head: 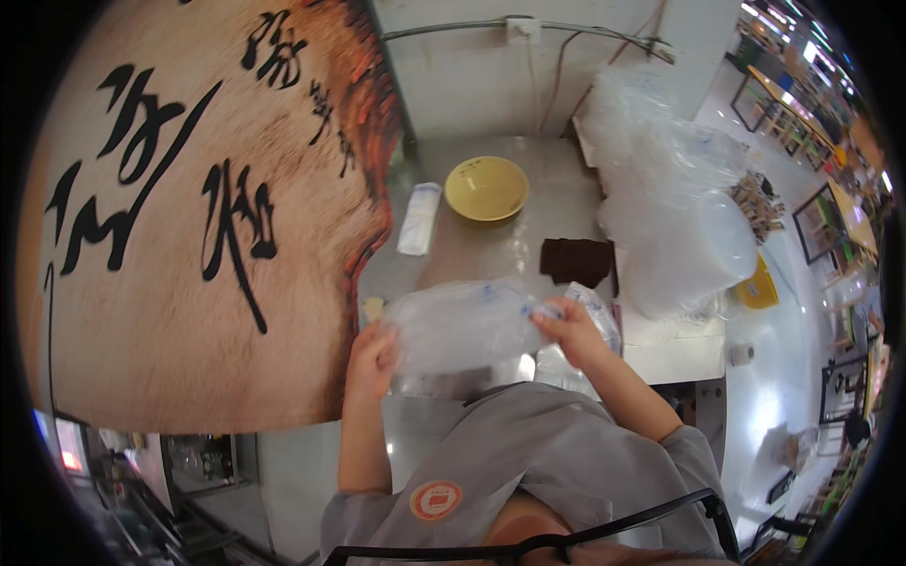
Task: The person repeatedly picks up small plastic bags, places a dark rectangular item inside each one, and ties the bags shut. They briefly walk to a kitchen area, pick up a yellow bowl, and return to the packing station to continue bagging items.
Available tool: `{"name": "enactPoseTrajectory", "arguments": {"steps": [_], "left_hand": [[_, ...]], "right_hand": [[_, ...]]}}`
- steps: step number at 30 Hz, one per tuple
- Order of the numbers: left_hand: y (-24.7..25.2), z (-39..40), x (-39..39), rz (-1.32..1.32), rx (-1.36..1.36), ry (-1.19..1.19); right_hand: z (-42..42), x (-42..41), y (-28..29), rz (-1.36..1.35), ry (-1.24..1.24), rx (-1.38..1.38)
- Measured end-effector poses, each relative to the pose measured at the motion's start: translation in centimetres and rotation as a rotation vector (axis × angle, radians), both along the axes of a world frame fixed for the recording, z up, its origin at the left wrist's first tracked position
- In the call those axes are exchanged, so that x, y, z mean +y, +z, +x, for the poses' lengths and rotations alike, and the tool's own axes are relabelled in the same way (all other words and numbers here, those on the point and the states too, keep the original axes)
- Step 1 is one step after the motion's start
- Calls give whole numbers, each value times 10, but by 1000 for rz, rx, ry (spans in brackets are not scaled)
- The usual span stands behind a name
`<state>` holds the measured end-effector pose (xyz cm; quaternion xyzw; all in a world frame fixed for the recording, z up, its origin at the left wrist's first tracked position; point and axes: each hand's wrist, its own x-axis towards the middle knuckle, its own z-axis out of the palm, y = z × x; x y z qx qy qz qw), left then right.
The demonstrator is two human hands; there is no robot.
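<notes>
A clear plastic bag (463,322) with blue print is stretched between my hands above a metal table (467,247). My left hand (375,354) grips its left end, and my right hand (563,325) pinches the right end, where the plastic is bunched. Beyond the bag stands a yellow bowl (487,189), with a folded white plastic packet (420,219) to its left. A folded dark brown cloth (577,262) lies beyond my right hand. More clear plastic bags (598,318) rest beside and under my right forearm. A small yellowish piece (373,308) is just past my left hand.
A large wooden-look panel (283,212) with black brush writing borders the left side. At the right, clear plastic bags with stacked translucent containers (722,237) sit on a white box (672,350). A wall with a pipe and socket (524,30) stands behind the table.
</notes>
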<state>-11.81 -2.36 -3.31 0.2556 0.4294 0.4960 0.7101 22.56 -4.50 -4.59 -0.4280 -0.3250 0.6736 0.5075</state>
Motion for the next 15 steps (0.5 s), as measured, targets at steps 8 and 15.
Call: {"name": "enactPoseTrajectory", "arguments": {"steps": [8,15], "left_hand": [[-42,42,47,1059,1929,358],[-71,42,60,971,1696,-503]], "right_hand": [[-40,43,-41,656,-374,-1531],[-41,62,-64,1018,536,-1645]]}}
